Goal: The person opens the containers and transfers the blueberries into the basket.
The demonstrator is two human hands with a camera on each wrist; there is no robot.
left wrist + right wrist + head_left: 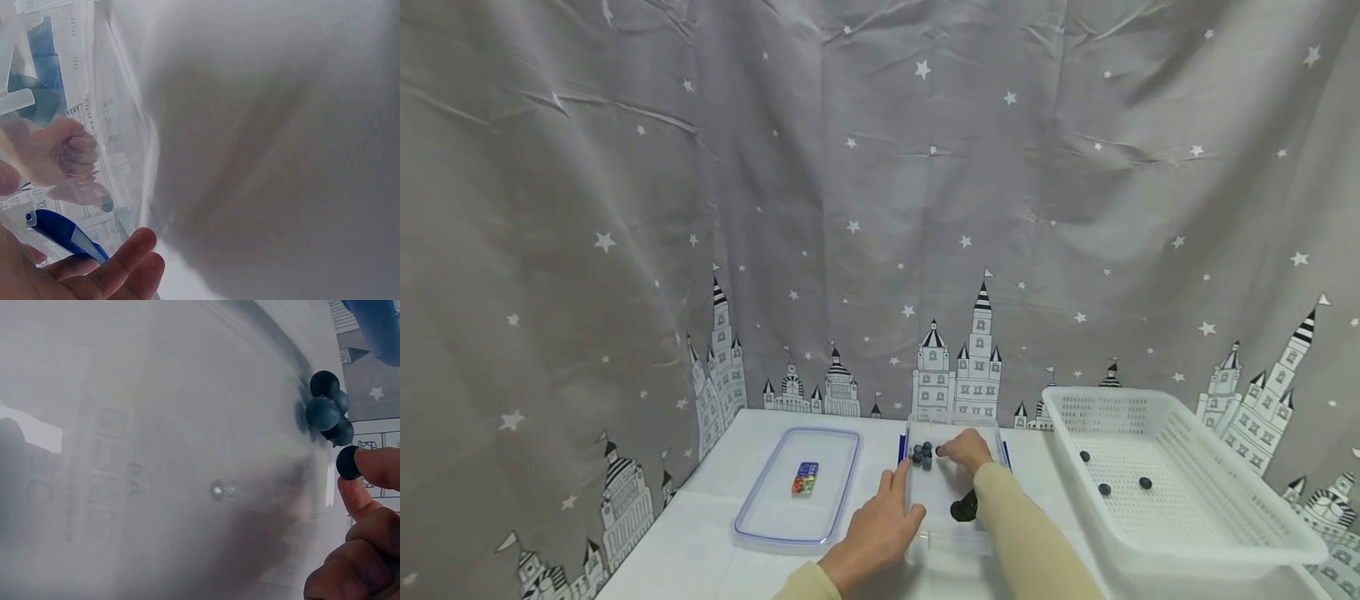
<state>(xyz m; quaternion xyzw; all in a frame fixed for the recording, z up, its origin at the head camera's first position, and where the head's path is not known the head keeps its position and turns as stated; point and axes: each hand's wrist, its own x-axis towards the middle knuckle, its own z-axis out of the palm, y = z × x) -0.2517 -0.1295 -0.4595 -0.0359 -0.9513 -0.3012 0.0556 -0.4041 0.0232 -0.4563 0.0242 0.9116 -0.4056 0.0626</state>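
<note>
A clear plastic food container (934, 493) with blue side latches stands at the middle of the table. Inside it, my right hand (967, 451) pinches a blueberry (347, 462) between thumb and finger. Several other blueberries (323, 413) sit clustered just beside it. My left hand (880, 527) is at the container's left side, fingers extended along the wall near a blue latch (65, 232). Only part of that hand shows in the left wrist view. Partly behind my right sleeve is a black object (962, 508) whose kind I cannot tell.
A clear lid (760, 500) with a blue seal lies at the left, bearing a colourful label (804, 479). On the right stands a white perforated basket (1195, 500) holding a few blueberries (1145, 483). A grey castle-print curtain (880, 208) hangs behind the table.
</note>
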